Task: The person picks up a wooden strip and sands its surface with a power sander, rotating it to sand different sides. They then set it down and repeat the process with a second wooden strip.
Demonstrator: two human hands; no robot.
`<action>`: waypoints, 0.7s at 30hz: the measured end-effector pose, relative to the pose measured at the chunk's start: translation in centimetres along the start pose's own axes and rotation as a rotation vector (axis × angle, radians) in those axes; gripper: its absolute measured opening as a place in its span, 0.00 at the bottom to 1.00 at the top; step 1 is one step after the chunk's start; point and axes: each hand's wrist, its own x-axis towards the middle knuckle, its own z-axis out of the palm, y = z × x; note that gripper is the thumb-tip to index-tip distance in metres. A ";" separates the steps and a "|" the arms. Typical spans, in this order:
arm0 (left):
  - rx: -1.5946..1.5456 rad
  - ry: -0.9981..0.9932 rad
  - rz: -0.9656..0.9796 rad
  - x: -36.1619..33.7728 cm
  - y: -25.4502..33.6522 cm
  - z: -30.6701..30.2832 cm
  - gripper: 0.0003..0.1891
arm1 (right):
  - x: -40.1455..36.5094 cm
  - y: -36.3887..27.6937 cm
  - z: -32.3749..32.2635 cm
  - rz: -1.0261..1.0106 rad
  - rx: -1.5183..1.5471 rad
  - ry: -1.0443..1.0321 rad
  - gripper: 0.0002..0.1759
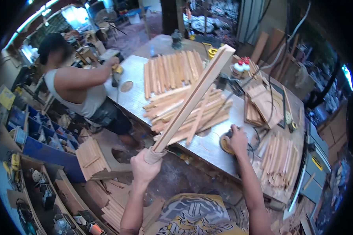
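Note:
My left hand (146, 167) is closed around the lower end of a long grooved wooden strip (194, 96), which slants up and away to the right. A pale wrap shows between the fingers and the wood. My right hand (238, 140) grips a yellow and dark power sander (226, 143) resting on the table top (219, 160). Beyond the held strip lies a loose pile of wooden strips (172, 113), with a neater row of strips (170, 72) behind it. Right of the sander lies another bundle of strips (279, 162).
Across the table's left end, another person (80, 84) holds a yellow tool (117, 69). Red-capped bottles (239, 68) and stacked boards (266, 103) stand at the back right. Cables hang at the right. Wooden pieces (94, 158) and a blue divided bin (47, 143) are at the left.

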 end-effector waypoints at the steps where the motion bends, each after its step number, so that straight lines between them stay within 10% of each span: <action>1: -0.026 0.008 -0.001 0.4 0.0 -0.1 0.11 | 0.2 0.0 0.1 0.007 0.001 0.022 0.31; 21: 0.316 0.208 0.026 4.1 6.3 3.8 0.14 | 2.4 2.4 1.2 -0.099 0.139 0.050 0.30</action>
